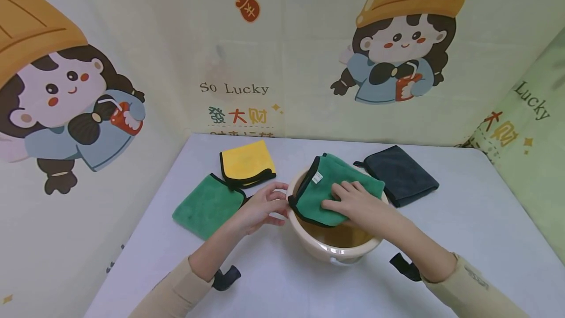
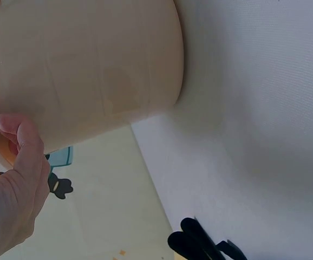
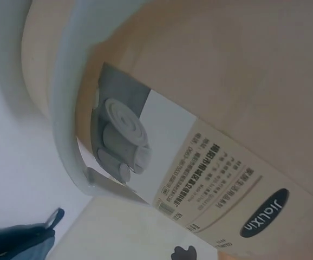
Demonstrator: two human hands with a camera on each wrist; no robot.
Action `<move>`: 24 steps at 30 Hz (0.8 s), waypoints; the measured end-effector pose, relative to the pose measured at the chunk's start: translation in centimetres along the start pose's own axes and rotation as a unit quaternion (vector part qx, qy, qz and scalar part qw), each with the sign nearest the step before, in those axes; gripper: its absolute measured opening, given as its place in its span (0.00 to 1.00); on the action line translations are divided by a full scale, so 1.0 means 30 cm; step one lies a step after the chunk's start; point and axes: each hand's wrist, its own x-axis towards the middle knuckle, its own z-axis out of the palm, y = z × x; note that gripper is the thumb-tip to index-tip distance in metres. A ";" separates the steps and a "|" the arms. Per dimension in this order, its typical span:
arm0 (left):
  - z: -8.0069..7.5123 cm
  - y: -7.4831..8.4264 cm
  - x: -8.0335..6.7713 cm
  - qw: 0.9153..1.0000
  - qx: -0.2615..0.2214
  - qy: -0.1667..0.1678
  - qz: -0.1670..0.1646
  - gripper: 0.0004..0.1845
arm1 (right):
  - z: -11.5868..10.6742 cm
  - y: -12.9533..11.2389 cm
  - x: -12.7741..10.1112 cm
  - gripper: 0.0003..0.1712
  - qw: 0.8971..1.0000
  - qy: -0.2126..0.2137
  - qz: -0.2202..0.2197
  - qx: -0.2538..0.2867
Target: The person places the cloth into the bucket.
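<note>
A beige bucket [image 1: 309, 242] stands on the table, with a folded green towel [image 1: 324, 212] lying across its mouth. My right hand [image 1: 359, 207] grips this black-edged towel from above, fingers bent into the cloth. My left hand [image 1: 265, 205] is at the bucket's left rim, near the towel's corner. In the left wrist view, the left hand [image 2: 21, 173] has the rim between its digits, one against the outer wall [image 2: 102, 70]. The right wrist view shows the bucket's pale handle [image 3: 67, 124] and printed label [image 3: 200, 173], but not the right hand.
Left of the bucket lie a second green towel [image 1: 200, 207] and a yellow towel [image 1: 244, 161], both black-edged. A dark grey towel [image 1: 403, 175] lies behind and to the right. A printed cloth [image 1: 304, 87] hangs along the table's back edge.
</note>
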 end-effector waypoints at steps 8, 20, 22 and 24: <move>0.004 0.000 0.001 1.000 0.005 0.012 -0.008 0.23 | 0.021 0.005 0.026 0.25 0.999 -0.034 -0.017 -0.001; 0.001 0.000 0.002 1.000 -0.005 0.001 -0.009 0.23 | 0.038 0.002 0.038 0.28 0.997 -0.066 -0.033 -0.017; 0.001 0.002 0.002 1.000 -0.006 0.000 -0.007 0.23 | 0.043 0.003 0.041 0.28 0.997 -0.070 -0.035 -0.026; 0.002 0.004 0.000 1.000 -0.007 -0.003 -0.005 0.23 | 0.050 0.004 0.044 0.27 0.996 -0.076 -0.036 -0.035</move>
